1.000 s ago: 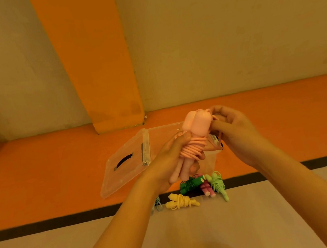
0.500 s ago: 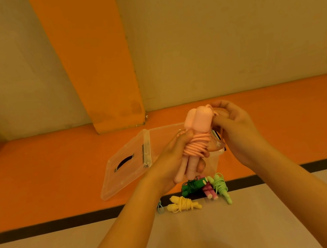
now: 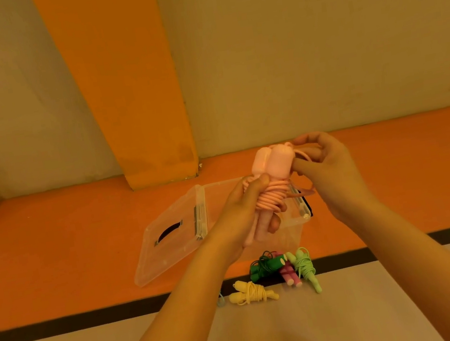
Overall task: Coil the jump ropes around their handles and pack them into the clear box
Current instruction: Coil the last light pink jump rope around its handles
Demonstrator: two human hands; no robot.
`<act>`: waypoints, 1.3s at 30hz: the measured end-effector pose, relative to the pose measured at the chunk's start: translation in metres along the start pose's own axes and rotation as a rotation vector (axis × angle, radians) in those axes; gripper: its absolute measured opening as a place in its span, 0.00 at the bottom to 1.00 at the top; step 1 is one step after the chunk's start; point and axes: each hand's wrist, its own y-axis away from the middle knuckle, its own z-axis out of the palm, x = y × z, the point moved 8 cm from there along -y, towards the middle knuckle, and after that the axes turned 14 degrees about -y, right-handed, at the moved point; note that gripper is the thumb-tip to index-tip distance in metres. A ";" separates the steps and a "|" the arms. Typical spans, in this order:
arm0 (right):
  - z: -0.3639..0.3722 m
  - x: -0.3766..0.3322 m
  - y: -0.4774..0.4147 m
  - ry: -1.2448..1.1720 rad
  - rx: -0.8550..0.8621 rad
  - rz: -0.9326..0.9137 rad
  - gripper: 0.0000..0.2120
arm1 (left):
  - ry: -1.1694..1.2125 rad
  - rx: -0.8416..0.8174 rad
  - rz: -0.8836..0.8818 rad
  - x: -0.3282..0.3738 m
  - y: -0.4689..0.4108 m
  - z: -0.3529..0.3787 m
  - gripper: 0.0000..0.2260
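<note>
I hold a pink jump rope (image 3: 273, 167) upright above the clear box (image 3: 293, 236). My left hand (image 3: 242, 211) grips its two handles, with several turns of cord wound around their middle. My right hand (image 3: 326, 166) pinches the loose end of the pink cord beside the handle tops. On the floor in front of the box lie coiled ropes: yellow (image 3: 250, 293), dark green (image 3: 265, 267), magenta (image 3: 288, 273) and light green (image 3: 305, 268).
The box's clear lid (image 3: 169, 238) with a black handle slot leans against the box's left side. An orange pillar (image 3: 129, 97) and a beige wall stand behind. A black line (image 3: 65, 324) separates the orange floor from the pale floor near me.
My right hand has lifted and moved right, drawing the cord's loose end out beside the handle tops. The bundle has risen slightly in my left hand.
</note>
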 end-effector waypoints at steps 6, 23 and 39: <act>0.008 0.015 -0.013 -0.197 0.030 0.158 0.09 | 0.013 0.012 -0.024 0.005 -0.007 0.000 0.20; 0.024 0.024 -0.023 -0.398 -0.059 0.220 0.10 | 0.170 0.175 -0.028 0.007 -0.005 -0.017 0.11; 0.030 0.026 -0.007 -0.543 -0.227 0.321 0.29 | 0.203 0.208 -0.094 0.000 0.006 -0.019 0.21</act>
